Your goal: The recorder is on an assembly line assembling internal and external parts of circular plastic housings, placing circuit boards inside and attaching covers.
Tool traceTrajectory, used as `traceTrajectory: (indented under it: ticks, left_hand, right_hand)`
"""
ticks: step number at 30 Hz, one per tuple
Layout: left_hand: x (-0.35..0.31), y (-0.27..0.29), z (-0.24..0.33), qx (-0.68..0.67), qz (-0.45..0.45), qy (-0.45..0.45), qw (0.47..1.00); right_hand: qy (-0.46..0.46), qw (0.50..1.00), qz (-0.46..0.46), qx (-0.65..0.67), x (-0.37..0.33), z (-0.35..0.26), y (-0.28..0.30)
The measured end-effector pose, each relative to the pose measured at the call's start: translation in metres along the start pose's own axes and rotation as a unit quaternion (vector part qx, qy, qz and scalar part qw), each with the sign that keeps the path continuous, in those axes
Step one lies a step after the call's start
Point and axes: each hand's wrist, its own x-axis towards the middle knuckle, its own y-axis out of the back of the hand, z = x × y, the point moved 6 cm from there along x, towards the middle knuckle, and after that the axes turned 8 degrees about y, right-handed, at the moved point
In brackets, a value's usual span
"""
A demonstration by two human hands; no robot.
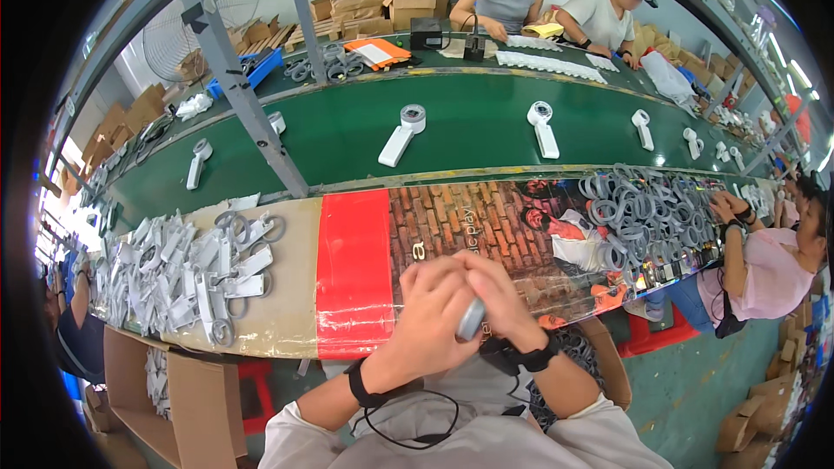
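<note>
My left hand [432, 306] and my right hand [502, 302] are pressed together above the front of the worktable. Their fingers close over a grey ring-shaped part [472, 320], whose rounded edge shows between the palms; the hands hide the rest of it. To the right lies a heap of grey plastic rings [656, 213]. A pile of white handle-shaped plastic parts [169, 274], some with grey rings attached, spreads over the left of the table. Beyond the table, white handheld fans with round grey heads, such as this handheld fan [404, 135], rest on a green conveyor belt [478, 126].
A grey metal post [234, 78] rises at the belt's near edge. Below the table stand an open cardboard box [204, 404] with white parts and another box of grey rings [578, 352]. A co-worker in pink [773, 274] sits at right; two more people work across the belt.
</note>
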Motion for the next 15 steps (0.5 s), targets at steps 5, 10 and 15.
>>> traceTrajectory:
  ticks: [5, 10, 15]
  left_hand:
    - [0.007, 0.002, -0.009, -0.015, 0.004, -0.006, 1.000]
    - [-0.003, 0.023, -0.045, -0.011, 0.039, 0.111, 0.993]
    - [-0.002, 0.012, -0.093, -0.287, 0.153, 0.270, 0.906]
  right_hand:
    - [0.036, 0.998, 0.015, -0.040, 0.005, 0.008, -0.002]
    - [-0.098, 0.974, 0.028, 0.204, -0.016, 0.024, -0.007]
    - [-0.151, 0.977, -0.018, 0.148, -0.052, 0.015, -0.050]
